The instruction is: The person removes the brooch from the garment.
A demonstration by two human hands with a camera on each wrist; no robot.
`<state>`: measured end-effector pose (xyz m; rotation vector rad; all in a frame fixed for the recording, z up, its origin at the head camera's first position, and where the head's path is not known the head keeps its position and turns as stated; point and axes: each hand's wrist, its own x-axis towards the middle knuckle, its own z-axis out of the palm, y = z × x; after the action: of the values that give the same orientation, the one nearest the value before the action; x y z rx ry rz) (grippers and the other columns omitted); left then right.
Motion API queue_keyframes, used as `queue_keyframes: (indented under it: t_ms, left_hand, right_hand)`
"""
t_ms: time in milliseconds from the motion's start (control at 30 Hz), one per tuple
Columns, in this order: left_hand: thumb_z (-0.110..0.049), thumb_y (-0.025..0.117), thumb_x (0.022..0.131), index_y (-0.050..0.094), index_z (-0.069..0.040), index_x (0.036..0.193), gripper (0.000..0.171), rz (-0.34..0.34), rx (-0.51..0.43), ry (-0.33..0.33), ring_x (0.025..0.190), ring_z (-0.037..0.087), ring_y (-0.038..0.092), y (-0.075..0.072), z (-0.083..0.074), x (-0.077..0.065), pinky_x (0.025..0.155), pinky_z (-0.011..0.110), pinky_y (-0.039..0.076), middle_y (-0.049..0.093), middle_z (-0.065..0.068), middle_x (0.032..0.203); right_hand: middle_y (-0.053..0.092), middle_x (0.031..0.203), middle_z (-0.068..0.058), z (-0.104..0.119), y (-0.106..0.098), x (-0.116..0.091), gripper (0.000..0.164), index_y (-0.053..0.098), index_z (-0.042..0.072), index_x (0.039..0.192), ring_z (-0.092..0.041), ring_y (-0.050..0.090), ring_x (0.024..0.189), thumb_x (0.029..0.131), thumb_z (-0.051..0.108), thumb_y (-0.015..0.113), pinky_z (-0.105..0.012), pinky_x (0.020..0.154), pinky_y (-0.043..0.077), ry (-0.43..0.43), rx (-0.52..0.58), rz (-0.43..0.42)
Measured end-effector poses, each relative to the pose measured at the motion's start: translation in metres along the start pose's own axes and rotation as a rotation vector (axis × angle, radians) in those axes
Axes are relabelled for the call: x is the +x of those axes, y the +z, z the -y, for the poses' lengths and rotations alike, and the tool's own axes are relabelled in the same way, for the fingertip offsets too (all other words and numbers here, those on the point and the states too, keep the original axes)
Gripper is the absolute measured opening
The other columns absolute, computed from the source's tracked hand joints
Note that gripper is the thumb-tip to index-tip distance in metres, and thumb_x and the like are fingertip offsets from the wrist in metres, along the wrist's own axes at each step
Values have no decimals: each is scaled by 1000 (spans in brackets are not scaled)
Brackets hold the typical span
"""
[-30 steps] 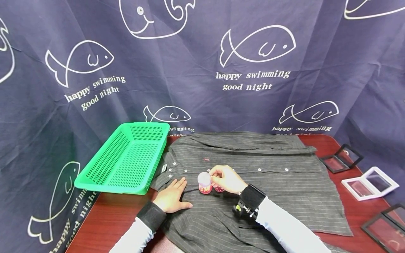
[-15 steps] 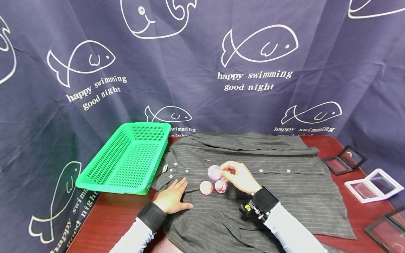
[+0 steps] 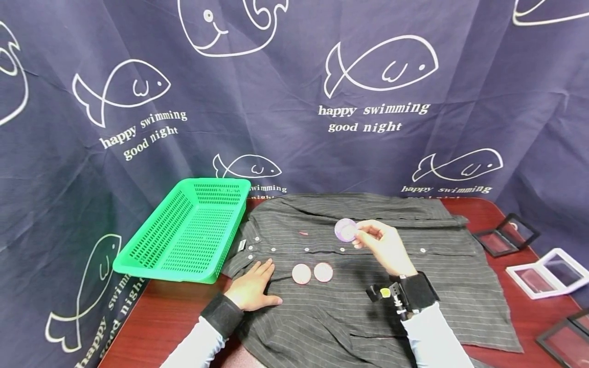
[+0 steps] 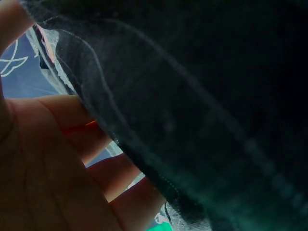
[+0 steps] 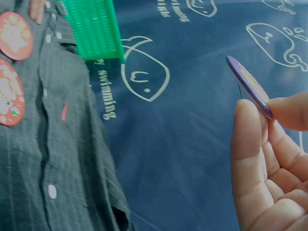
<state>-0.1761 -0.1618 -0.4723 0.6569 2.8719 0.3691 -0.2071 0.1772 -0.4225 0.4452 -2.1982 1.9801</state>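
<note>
A purple-rimmed round badge (image 3: 345, 230) is pinched between the thumb and fingers of my right hand (image 3: 384, 245), raised above the dark striped shirt (image 3: 414, 296). The right wrist view shows this badge (image 5: 248, 84) edge-on, as a thin disc. Two red round badges, one on the left (image 3: 301, 274) and one on the right (image 3: 323, 272), lie side by side on the shirt. My left hand (image 3: 252, 289) rests on the cloth near the collar with fingers spread. In the left wrist view, dark fabric (image 4: 192, 96) hides the fingertips.
At the left stands a green plastic basket (image 3: 216, 250). A small red tag-like strip (image 3: 303, 233) is on the shirt. Along the table's right side sit a black compact-like case (image 3: 503, 236), a white one (image 3: 547, 273) and another dark one (image 3: 566, 340).
My right hand has carried the purple badge up and to the right, away from the two red badges, which now show fully. The left hand stays on the shirt.
</note>
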Motion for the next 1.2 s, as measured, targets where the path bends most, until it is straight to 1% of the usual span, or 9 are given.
queue_keyframes:
  t_ms: [233, 433, 633, 700, 800, 867, 967, 1067, 1200]
  left_hand:
    - [-48, 75, 78, 45, 5, 142, 88, 2, -9, 0, 139, 46, 37, 1, 0, 1, 109, 56, 37, 42, 19, 152]
    - [-48, 76, 78, 46, 4, 142, 88, -10, -17, -3, 139, 47, 37, 1, 0, 3, 110, 55, 37, 43, 18, 151]
    - [-46, 69, 85, 52, 3, 138, 74, -39, -71, -44, 138, 47, 39, 2, -5, 4, 111, 55, 36, 45, 21, 149]
    - [-47, 66, 87, 55, 2, 135, 69, -75, -83, -48, 135, 46, 43, 3, -7, 7, 109, 55, 38, 49, 21, 145]
    - [-46, 64, 89, 58, 2, 131, 64, -160, -85, -35, 129, 40, 51, 5, -12, 13, 105, 52, 42, 57, 20, 137]
    - [-43, 64, 89, 59, 2, 129, 60, -218, -92, -19, 125, 36, 56, 5, -17, 17, 103, 50, 45, 61, 19, 131]
    - [-40, 63, 91, 60, 2, 128, 56, -289, -136, -9, 120, 34, 60, 2, -28, 21, 100, 48, 47, 64, 19, 127]
    - [-42, 60, 94, 60, 0, 129, 55, -335, -194, -6, 118, 33, 62, 0, -37, 25, 98, 48, 49, 65, 18, 125]
    - [-48, 57, 95, 60, -3, 130, 57, -365, -286, 6, 115, 30, 63, -6, -49, 29, 97, 46, 49, 67, 14, 123]
  right_hand:
    - [69, 77, 8, 7, -5, -1, 20, 59, -14, 106, -3, 66, 66, 92, 0, 63, -22, 64, 57, 3, 4, -32]
    - [68, 76, 9, 7, -4, -3, 24, 57, -17, 108, -4, 67, 66, 92, 0, 62, -23, 64, 57, 17, 13, -34]
    - [67, 77, 8, 7, -1, -4, 25, 56, -19, 109, -6, 67, 67, 92, -1, 62, -23, 64, 57, 7, 45, -30]
    - [67, 77, 7, 8, 0, -5, 25, 56, -20, 109, -5, 67, 67, 92, -1, 61, -24, 65, 58, 3, 50, -28]
    - [67, 77, 7, 9, 0, -6, 24, 56, -19, 108, -4, 66, 67, 92, -2, 61, -25, 65, 58, 3, 49, -30]
    - [68, 77, 7, 9, 0, -6, 23, 56, -18, 107, -4, 66, 67, 92, -2, 62, -25, 65, 58, 3, 57, -33]
    - [68, 77, 8, 9, 0, -7, 22, 57, -17, 107, -3, 66, 67, 91, -2, 62, -24, 65, 58, -3, 68, -37]
    - [69, 78, 8, 10, 0, -8, 20, 58, -15, 105, -3, 66, 67, 90, -3, 63, -22, 64, 57, -13, 84, -40]
    - [69, 78, 7, 12, 1, -8, 16, 60, -12, 103, -4, 67, 68, 90, -4, 64, -22, 65, 57, -21, 107, -45]
